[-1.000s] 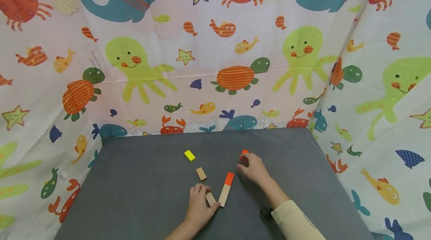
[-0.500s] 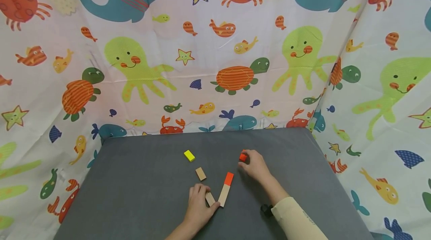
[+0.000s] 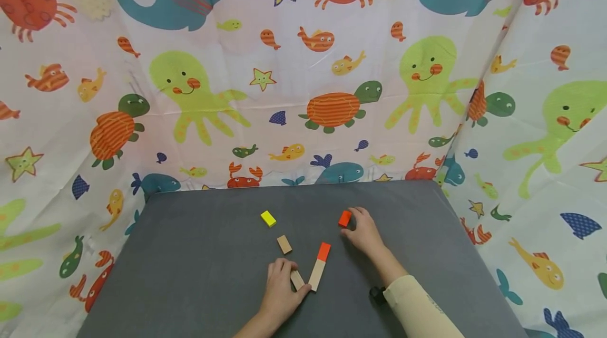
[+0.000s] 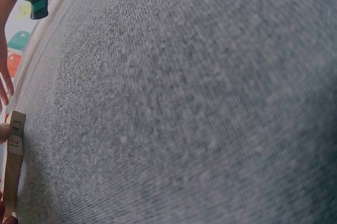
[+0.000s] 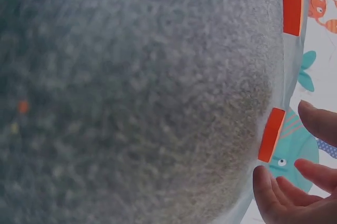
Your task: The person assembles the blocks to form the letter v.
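Observation:
My left hand (image 3: 278, 293) holds a plain wooden block (image 3: 296, 280) on the grey table, thumb at its near end and fingertips at its far end. Right beside that thumb, another wooden block (image 3: 317, 275) lies with an orange block (image 3: 324, 252) at its far end, the two in line. Farther back, an orange block (image 3: 344, 219) lies by itself. My right hand (image 3: 364, 233) is just right of it, thumb and fingers spread. In the right wrist view, a gap shows between that hand's fingertips (image 5: 263, 179) and the orange block (image 5: 271, 135).
A loose wooden block (image 3: 284, 244) lies beyond my left hand, and a yellow block (image 3: 268, 219) sits farther back. The grey table (image 3: 199, 264) ends against a hanging cloth (image 3: 294, 137) printed with sea animals. A black device (image 3: 378, 296) is at my right wrist.
My right hand has let go of the far orange block and drawn slightly right, its fingers spreading so that more of the block shows. The left hand stays where it was.

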`<state>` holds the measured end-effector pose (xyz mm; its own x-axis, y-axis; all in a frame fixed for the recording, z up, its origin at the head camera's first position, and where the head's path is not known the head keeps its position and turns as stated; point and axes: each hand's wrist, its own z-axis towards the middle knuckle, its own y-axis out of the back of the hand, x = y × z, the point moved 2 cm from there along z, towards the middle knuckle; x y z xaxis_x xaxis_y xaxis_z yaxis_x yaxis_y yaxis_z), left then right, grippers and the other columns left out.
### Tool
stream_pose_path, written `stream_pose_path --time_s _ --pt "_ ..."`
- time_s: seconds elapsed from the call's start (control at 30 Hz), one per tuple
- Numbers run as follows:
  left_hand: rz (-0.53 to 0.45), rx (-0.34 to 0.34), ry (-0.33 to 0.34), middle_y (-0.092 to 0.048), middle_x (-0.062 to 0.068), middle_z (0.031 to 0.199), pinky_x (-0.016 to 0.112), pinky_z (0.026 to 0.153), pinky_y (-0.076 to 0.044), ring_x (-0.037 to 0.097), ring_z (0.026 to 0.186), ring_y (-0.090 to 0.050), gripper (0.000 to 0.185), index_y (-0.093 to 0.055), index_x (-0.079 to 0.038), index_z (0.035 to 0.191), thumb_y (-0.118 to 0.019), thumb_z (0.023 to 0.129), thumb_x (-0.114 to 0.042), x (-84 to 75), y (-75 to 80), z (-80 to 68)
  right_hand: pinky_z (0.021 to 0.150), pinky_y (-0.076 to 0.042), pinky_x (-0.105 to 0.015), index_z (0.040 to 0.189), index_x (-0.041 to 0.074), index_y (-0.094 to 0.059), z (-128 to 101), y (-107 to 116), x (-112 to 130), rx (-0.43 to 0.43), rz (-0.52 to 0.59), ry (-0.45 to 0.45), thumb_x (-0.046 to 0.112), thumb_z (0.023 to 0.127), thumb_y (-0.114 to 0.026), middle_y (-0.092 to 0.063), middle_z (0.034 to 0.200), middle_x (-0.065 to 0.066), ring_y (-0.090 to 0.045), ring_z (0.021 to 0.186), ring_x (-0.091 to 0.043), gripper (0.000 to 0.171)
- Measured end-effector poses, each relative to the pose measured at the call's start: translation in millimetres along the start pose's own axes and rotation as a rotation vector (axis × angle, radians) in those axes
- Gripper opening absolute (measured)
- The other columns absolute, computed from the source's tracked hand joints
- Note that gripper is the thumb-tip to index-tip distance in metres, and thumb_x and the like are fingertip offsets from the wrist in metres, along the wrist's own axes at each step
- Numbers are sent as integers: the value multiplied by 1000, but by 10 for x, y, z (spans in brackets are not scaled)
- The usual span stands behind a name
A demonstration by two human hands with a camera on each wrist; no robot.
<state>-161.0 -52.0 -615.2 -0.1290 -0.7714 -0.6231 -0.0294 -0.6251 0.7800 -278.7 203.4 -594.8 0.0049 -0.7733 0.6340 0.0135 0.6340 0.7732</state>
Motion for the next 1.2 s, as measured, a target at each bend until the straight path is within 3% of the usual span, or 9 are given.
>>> stream_pose_path --time_s 0.37,1.2 --pt "-1 7 -5 -51 -3 107 40 85 -46 15 100 -42 47 -63 -15 106 -90 74 -37 13 -17 7 113 -35 -57 143 -4 -50 24 -59 -62 49 -19 -22 14 83 -83 -48 147 -27 -45 136 -45 71" --pt "-7 11 1 -50 -5 106 40 86 -46 14 101 -41 47 -63 -16 106 -90 74 -37 19 -7 16 110 -38 -56 137 -4 -58 123 -92 -141 29 -41 -44 17 87 -80 -55 138 -27 -50 130 -45 58"
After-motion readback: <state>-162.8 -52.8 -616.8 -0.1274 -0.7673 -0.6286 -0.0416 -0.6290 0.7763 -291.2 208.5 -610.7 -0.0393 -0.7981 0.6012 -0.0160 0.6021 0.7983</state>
